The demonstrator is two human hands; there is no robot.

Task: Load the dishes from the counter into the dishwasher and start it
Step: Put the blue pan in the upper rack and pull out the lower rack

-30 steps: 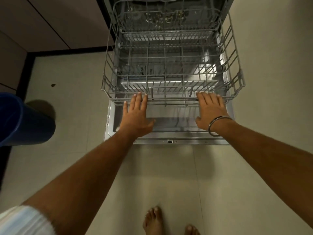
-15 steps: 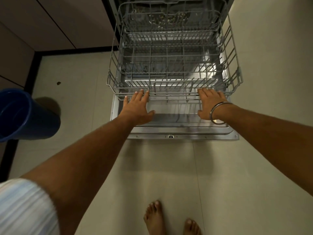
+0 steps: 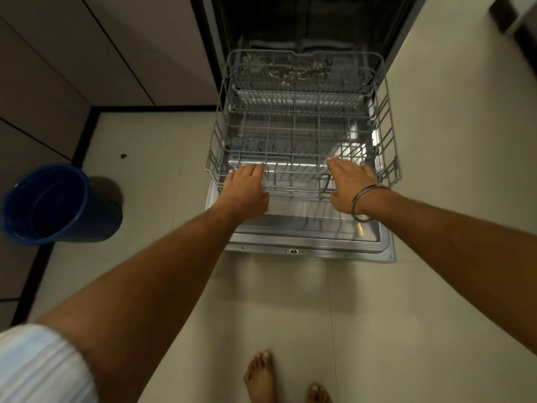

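Note:
The dishwasher stands open with its door [image 3: 299, 239] folded down flat over the floor. Its empty grey wire lower rack [image 3: 389, 146] is drawn out above the door, and an upper rack [image 3: 302, 80] sits behind it at the mouth of the dark tub. My left hand [image 3: 247, 187] lies on the rack's front rim at the left, fingers straight and reaching over the wire. My right hand [image 3: 348, 184], with a metal bangle on its wrist, rests flat on the same rim at the right. No dishes are in view.
A blue bucket [image 3: 58, 205] stands on the tiled floor to the left, near dark cabinet fronts [image 3: 58, 82]. My bare feet [image 3: 261, 376] are on the floor in front of the door. A small dark speck [image 3: 123, 155] lies on the tiles.
Both hands have slid forward from the rack's front edge over its rim. The view has lifted, showing more of the dishwasher's tub.

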